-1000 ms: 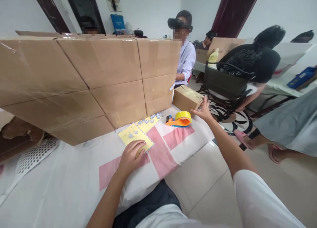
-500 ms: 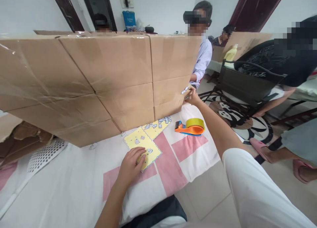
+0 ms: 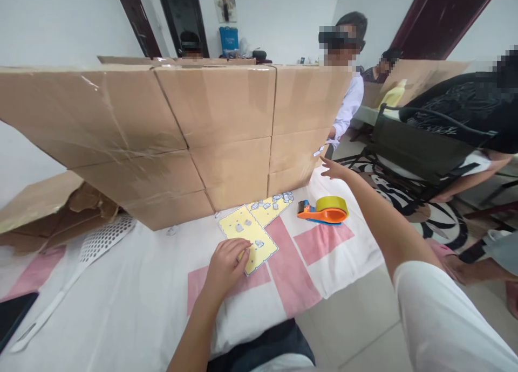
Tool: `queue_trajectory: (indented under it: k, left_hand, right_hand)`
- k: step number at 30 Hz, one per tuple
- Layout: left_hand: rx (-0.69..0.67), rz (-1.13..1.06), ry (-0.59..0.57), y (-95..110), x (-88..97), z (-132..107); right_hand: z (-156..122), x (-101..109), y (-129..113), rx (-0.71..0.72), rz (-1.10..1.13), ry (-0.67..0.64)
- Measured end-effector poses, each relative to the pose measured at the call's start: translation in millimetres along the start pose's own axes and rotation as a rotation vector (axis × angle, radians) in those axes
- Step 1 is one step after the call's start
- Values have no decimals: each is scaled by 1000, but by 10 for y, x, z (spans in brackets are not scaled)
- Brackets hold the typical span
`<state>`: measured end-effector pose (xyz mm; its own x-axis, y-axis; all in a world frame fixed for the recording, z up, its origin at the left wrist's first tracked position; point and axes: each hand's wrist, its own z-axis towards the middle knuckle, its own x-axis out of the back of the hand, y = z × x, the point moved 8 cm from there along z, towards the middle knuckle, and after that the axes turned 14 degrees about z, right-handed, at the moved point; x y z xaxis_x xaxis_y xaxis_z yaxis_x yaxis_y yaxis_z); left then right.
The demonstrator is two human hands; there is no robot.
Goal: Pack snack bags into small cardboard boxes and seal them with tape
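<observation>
My left hand (image 3: pixel 229 265) lies open over the near left corner of a yellow sheet (image 3: pixel 259 257) with a wavy blue edge and small grey pieces on it. A second yellow sheet (image 3: pixel 265 214) lies behind it, with several small grey-white pieces at its far end. My right hand (image 3: pixel 336 169) is held out at the right end of the cardboard wall (image 3: pixel 230 167), its fingers apart and nothing seen in them. Just above its fingertips, small white pieces (image 3: pixel 317 152) sit on the cardboard near its right edge.
An orange tape dispenser (image 3: pixel 329 216) with yellow tape stands right of the sheets. A white perforated fly swatter (image 3: pixel 101 237), a torn cardboard box (image 3: pixel 48 205) and a dark phone (image 3: pixel 16 315) lie left. A person in a pale shirt (image 3: pixel 351 105) is behind the wall; another sits on a chair (image 3: pixel 416 145).
My right hand has drawn back from the white pieces on the cardboard edge, and its fingers have spread. My left hand stays on the sheet. The view has turned a little left.
</observation>
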<state>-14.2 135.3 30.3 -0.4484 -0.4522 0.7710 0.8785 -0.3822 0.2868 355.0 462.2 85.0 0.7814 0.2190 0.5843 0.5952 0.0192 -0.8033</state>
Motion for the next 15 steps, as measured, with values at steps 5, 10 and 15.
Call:
queue_trajectory:
  k: [5, 10, 15]
  left_hand:
    - [20, -1, 113, -120, 434, -142]
    - [108, 46, 187, -557, 879, -609]
    - [375, 140, 222, -1171, 1309, -1121]
  right_hand:
    - [-930, -291, 123, -43, -35, -170]
    - [-1705, -406, 185, 137, -214, 119]
    - [-1714, -395, 255, 188, -264, 361]
